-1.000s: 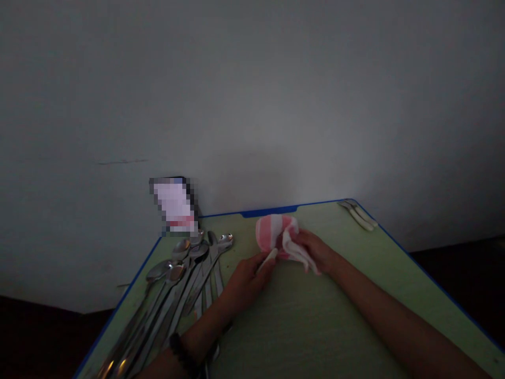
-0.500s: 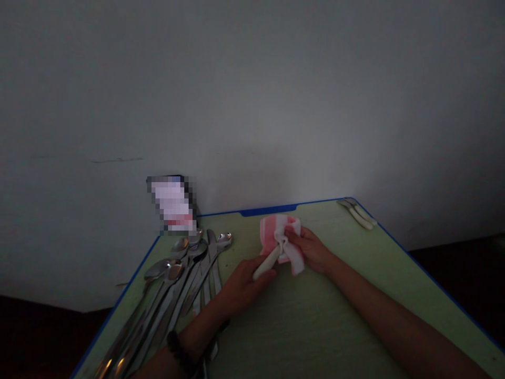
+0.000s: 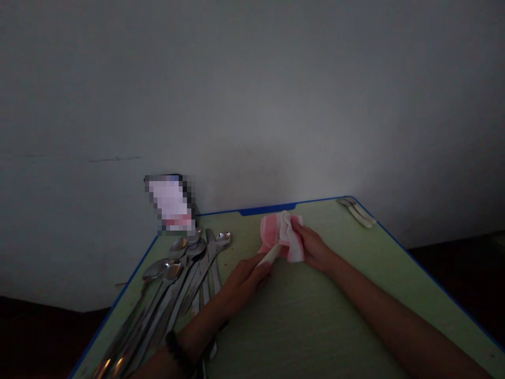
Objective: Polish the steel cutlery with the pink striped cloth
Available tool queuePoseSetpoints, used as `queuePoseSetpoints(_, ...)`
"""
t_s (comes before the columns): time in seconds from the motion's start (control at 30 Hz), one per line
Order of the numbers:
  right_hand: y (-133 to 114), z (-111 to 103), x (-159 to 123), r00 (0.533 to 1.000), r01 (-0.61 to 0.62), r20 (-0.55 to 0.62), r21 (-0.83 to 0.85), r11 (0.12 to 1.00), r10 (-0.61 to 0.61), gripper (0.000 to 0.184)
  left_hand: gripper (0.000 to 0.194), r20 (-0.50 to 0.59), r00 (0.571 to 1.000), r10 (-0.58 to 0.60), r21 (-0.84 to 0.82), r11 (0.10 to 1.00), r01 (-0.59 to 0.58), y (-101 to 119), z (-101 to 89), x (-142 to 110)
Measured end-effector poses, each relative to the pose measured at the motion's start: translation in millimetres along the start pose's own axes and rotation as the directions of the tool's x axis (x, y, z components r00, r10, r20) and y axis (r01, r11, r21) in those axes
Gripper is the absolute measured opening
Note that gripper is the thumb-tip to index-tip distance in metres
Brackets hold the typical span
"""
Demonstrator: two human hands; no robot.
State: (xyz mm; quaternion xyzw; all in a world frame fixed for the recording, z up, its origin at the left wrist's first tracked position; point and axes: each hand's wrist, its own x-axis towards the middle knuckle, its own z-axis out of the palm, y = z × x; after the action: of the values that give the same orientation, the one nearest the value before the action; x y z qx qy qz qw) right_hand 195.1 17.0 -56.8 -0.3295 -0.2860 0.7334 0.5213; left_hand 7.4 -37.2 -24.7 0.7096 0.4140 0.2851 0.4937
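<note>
Over the middle of the table, my left hand (image 3: 248, 276) is closed around the cream-white handle of a utensil (image 3: 270, 255). The utensil's far end is wrapped in a pink-and-white cloth (image 3: 272, 230), so its kind is hidden. My right hand (image 3: 313, 247) grips the cloth from the right side, fingers folded around it and partly covered. To the left of my left forearm lies a pile of metal spoons (image 3: 173, 271) and table knives (image 3: 211, 242), handles toward me.
Two cream-handled pieces of cutlery (image 3: 358, 213), at least one a fork, lie at the back right corner. A phone (image 3: 171, 202), its screen blurred, leans on the wall at the back left. The green table (image 3: 335, 326) has a blue edge and meets a grey wall (image 3: 252, 105).
The cloth has shifted and refolded around the utensil, its hanging corner now higher. My left hand has turned slightly, and less of the handle's near end shows.
</note>
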Motion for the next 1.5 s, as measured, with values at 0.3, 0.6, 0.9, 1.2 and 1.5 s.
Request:
queuePoseSetpoints(0.3,-7,8,-3,0.994,-0.078,0.090,0.132,0.988,0.066,0.035,0.028,0.027,1.000,-0.012,-0.007,1.000,0.013,-1,-0.8,-3)
queuePoseSetpoints(0.6,-7,-3,-7,0.990,-0.054,0.131,-0.022,0.998,0.056,0.020,0.029,0.051,0.999,0.010,0.030,0.999,-0.011,-5,-2.5,0)
queuePoseSetpoints(0.9,-2,1,-9,0.992,0.011,0.124,-0.145,0.989,0.007,0.024,0.029,0.100,0.995,-0.003,0.054,0.999,-0.003,-4,-2.3,1)
queuePoseSetpoints(1.2,-1,1,-9,0.993,0.037,0.116,-0.147,0.988,-0.020,0.027,0.028,0.064,0.998,0.027,0.101,0.994,-0.033,-4,-1.6,1)
queuePoseSetpoints(1.5,0,1,-6,0.999,0.043,0.028,-0.095,0.995,-0.040,0.024,0.029,0.133,0.991,0.029,-0.110,0.994,-0.014,-10,-3.6,1)
